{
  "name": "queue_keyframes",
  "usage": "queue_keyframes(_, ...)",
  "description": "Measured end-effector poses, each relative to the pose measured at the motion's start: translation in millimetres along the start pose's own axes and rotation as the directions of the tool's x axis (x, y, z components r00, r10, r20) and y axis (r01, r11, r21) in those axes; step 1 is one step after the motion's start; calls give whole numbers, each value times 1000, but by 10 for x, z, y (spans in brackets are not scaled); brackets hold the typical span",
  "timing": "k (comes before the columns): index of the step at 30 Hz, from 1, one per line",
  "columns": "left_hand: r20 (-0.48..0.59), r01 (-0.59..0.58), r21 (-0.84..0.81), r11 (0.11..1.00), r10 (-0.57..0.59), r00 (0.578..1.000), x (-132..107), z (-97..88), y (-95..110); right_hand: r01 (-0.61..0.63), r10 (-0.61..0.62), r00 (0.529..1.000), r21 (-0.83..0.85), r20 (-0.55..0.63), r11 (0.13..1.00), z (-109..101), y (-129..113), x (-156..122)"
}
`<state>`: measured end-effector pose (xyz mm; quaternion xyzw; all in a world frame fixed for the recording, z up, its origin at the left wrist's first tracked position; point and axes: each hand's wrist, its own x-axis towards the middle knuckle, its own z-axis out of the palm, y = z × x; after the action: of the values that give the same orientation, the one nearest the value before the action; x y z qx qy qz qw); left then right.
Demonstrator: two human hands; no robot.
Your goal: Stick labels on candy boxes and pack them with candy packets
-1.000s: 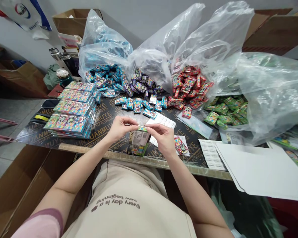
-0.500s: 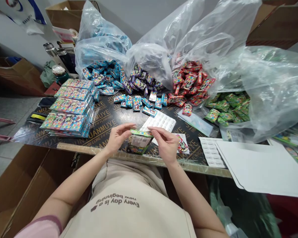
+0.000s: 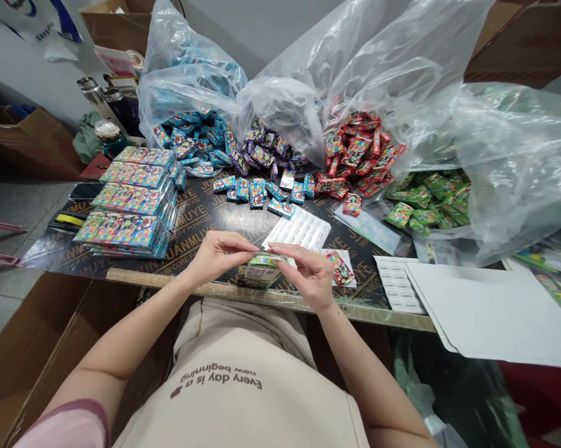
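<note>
Between my hands, at the table's front edge, stands a green printed pack (image 3: 258, 275) that looks wrapped in clear plastic. My left hand (image 3: 221, 254) pinches the left end of its top edge, thumb and fingers pressed together. At the other end, my right hand (image 3: 308, 269) grips the same top edge, its fingertips close to the left ones. Just behind the pack lies a sheet of small oval labels (image 3: 303, 229). Beside my right hand is a red printed packet (image 3: 340, 267) on white paper.
Stacked flat packs (image 3: 121, 227) stand at the left. Behind are open plastic bags spilling blue boxes (image 3: 200, 140), purple boxes (image 3: 264, 155), red boxes (image 3: 359, 152) and green packets (image 3: 429, 199). Loose blue boxes (image 3: 256, 194) lie mid-table. White sheets (image 3: 495, 311) overhang the right front edge.
My fingertips have come closer together along the pack's top edge. The pack has tilted, and less of its front face shows. My left hand has shifted slightly left and turned flatter.
</note>
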<state>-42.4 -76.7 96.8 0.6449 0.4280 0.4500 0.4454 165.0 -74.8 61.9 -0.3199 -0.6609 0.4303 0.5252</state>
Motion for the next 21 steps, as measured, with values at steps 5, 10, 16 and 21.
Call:
queue_keyframes(5, 37, -258, 175, 950, 256, 966, -87, -8, 51, 171, -167, 985, -98, 45, 980, -61, 54, -32)
queue_keyframes(10, 44, -322, 284, 903, 323, 945, -107, -4, 26, 239, -216, 964, -142, 155, 961, -107, 97, -23)
queue_keyframes(16, -27, -287, 331, 899, 313, 949, -46, 19, 8, 94, -94, 996, -207, 12, 974, -44, 7, 47)
queue_keyframes(21, -33, -130, 249, 960, 143, 989, -28, -6, 31, -124, 119, 992, -166, -40, 978, -21, -127, 95)
